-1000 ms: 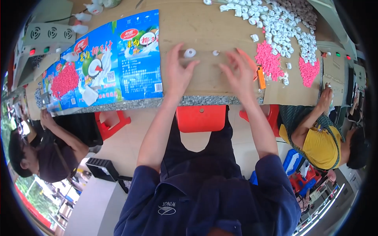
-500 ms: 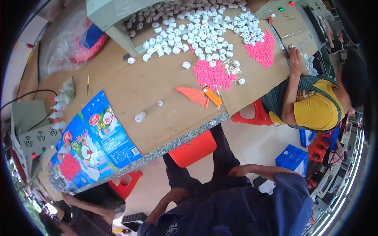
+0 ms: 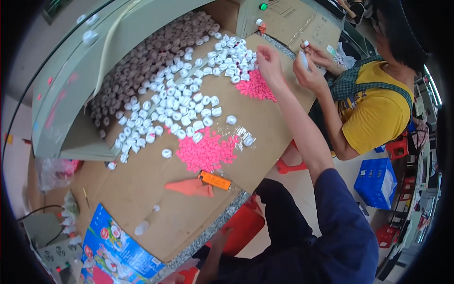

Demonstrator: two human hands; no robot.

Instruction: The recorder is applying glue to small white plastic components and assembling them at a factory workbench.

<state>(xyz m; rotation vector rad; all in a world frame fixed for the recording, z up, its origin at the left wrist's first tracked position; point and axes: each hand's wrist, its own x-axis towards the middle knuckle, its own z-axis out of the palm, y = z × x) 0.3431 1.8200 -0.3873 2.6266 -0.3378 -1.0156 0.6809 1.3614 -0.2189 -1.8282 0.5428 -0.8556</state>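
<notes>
The person's right hand (image 3: 268, 59) reaches over the white caps (image 3: 189, 102), its grip loosely curled above them, holding nothing visible; the left hand (image 3: 222, 236) sits half hidden below the worktop (image 3: 142, 189) edge, grip unclear. Two pink heaps (image 3: 207, 152) flank the caps; more caps, too many to count, fill the grey hopper (image 3: 94, 80).

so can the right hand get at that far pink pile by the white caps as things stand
Probably yes: the right hand hovers just above the far pink pile, fingers spread, nothing between them.
</notes>
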